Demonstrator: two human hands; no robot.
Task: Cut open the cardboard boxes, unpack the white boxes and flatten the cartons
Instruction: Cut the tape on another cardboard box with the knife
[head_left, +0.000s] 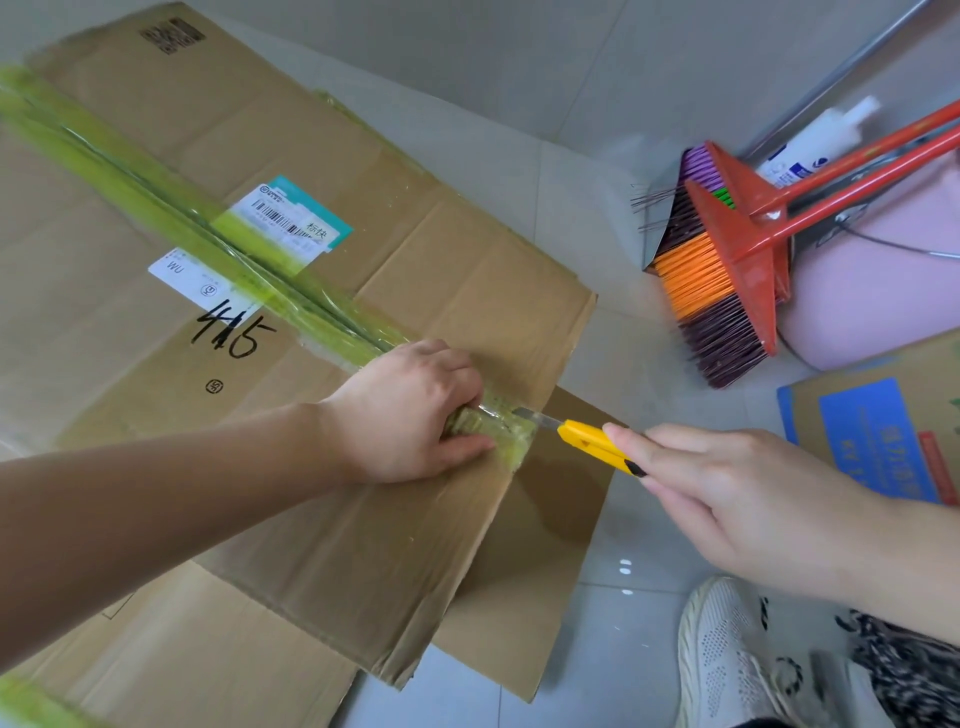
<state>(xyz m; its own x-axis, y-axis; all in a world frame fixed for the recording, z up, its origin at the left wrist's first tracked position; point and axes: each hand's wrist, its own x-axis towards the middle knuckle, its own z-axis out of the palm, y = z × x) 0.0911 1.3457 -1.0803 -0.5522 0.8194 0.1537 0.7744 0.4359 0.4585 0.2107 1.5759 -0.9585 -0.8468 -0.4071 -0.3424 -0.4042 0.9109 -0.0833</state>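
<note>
From your head camera: the big cardboard carton (363, 545) lies flat on the tiled floor (519, 145), its seam sealed with yellow-green tape (156, 202) running past two shipping labels (283, 218) and a handwritten "415". Your left hand (410, 410) has its grip curled around the bunched tape end at the carton's near edge. Your right hand (727, 499) has its grip clamped on the yellow utility knife (597, 444), blade out and touching that tape wad just beside your left fingers. Two red-handled brooms (727, 270) lean by a pink bin (872, 291) to the right, another printed carton (883, 431) sits beside them, and your white shoe (727, 654) shows below.
</note>
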